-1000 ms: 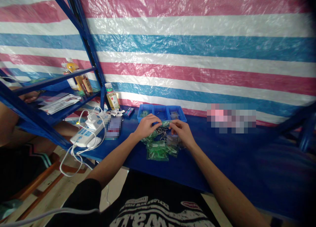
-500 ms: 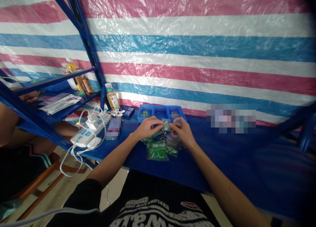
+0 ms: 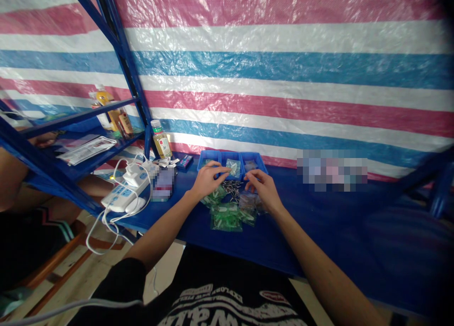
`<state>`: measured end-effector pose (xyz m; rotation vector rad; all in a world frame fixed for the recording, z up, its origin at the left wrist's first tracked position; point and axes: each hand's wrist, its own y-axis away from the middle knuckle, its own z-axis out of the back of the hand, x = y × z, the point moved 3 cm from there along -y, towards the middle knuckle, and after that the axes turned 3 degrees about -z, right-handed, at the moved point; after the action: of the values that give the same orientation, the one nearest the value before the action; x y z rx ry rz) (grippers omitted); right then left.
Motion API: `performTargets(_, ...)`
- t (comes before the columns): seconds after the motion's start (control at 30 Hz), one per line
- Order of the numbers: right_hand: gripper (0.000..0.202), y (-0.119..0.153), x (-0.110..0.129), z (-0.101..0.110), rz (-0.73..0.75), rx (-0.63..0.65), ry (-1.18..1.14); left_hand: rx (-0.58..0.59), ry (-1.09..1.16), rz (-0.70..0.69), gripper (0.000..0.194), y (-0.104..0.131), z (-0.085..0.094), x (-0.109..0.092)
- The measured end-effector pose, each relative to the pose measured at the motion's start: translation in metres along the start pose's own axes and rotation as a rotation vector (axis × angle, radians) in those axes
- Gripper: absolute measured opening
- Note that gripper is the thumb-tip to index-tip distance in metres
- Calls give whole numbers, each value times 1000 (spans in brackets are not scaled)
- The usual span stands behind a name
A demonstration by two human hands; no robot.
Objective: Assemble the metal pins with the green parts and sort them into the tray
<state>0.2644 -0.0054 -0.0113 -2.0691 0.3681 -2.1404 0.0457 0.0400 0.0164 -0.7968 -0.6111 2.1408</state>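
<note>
A small clear bag (image 3: 233, 168) lies in the middle one of the blue bins (image 3: 242, 174). My left hand (image 3: 210, 180) is at the front of the left bin, thumb and forefinger slightly apart, fingertips close to the bag's left edge and nothing seen between them. To the right, my right hand (image 3: 265, 189) hovers before the right bin with loosely curled fingers apart, holding nothing visible. Between the hands is a heap of small metal pieces (image 3: 232, 189), too small to name. Nearer me lie green bags (image 3: 227, 217) and a brownish clear bag (image 3: 248, 202).
Left on the blue table (image 3: 319, 231) are a white power strip (image 3: 120, 193) with tangled cords, a blurred-out phone-like object (image 3: 163, 184), a small box (image 3: 185, 162) and a bottle (image 3: 161, 139). A blue metal frame (image 3: 131, 70) rises there. Another person's arm shows far left.
The small clear bag has gone from between my fingers into the middle bin. My hands have drawn apart a little, and the metal pieces show more fully.
</note>
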Motion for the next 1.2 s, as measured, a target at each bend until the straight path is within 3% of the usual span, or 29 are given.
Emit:
performTargets(0.23, 35, 1, 2, -2, -8, 24, -18, -102, -164, 232, 29, -2, 8, 36)
performTargets(0.43, 37, 1, 3, -4, -22, 57, -29, -40, -259, 330, 42, -3, 15, 57)
performTargets(0.6, 38, 2, 2, -5, -33, 77, -32, 93, -282, 336, 49, -2, 7, 66)
performTargets(0.8, 39, 2, 1, -5, -36, 99, -24, 20, -232, 297, 43, -4, 12, 63)
performTargets(0.93, 38, 1, -1, -5, -35, 121, -12, 1, -146, 147, 29, -7, 19, 49)
performTargets(1.07, 35, 0, -5, -4, -14, 123, 68, 99, -57, 58, 27, -6, 15, 33)
performTargets(1.2, 25, 3, -7, -1, 107, 69, 400, 275, -13, 60, 27, -1, 0, 20)
